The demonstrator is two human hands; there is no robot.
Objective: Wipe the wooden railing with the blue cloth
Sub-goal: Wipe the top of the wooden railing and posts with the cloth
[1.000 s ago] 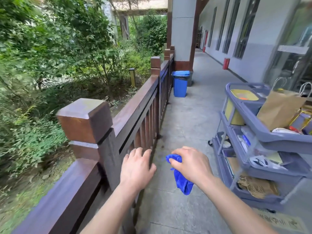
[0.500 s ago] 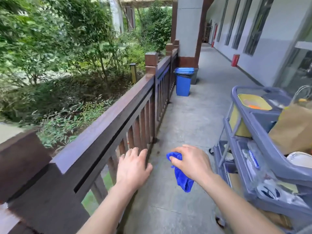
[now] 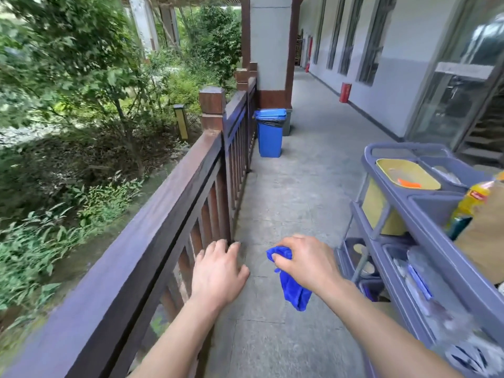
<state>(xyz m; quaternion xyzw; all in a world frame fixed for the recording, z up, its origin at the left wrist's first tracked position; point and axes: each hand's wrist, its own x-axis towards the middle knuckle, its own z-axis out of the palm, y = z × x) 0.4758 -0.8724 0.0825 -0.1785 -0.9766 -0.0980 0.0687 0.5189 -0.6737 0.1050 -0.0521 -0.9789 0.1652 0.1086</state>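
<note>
A dark brown wooden railing runs along the left side of the walkway, from the lower left corner up to a square post. My right hand is shut on a bunched blue cloth, which hangs down over the concrete floor, apart from the railing. My left hand hovers palm down with fingers spread, just right of the railing's balusters, holding nothing.
A grey cleaning cart with a yellow bin, a bottle and a paper bag stands close on the right. A blue trash bin sits by the pillar ahead. Bushes and trees fill the ground beyond the railing.
I have moved forward along the walkway; the near square post has passed out of view at the left. Both hands keep the same pose, the right one still holding the cloth.
</note>
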